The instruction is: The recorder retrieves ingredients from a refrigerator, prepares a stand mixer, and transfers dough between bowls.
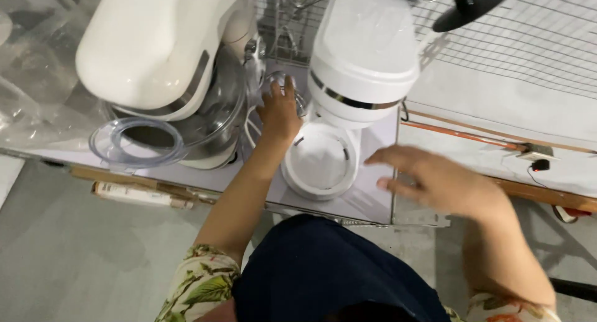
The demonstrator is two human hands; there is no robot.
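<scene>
Two stand mixers stand on a pale table (373,197). The cream mixer (155,48) at the left has a steel bowl (214,120) with a clear splash guard (137,141). The white mixer (364,48) at the right has an empty round base (320,163) under its raised head. My left hand (278,110) reaches between the two machines and touches a shiny round metal thing (280,80) behind the white base; whether it grips it I cannot tell. My right hand (435,179), blurred, hovers open and empty to the right of the white base, over the table edge.
A wire rack (292,17) with utensils stands behind the mixers. Clear plastic sheeting (31,79) lies at the left. A wire grid panel (528,42) leans at the right, with a black round part (469,4) above it. Wooden strips (541,194) and a small red-lit device (540,166) lie right.
</scene>
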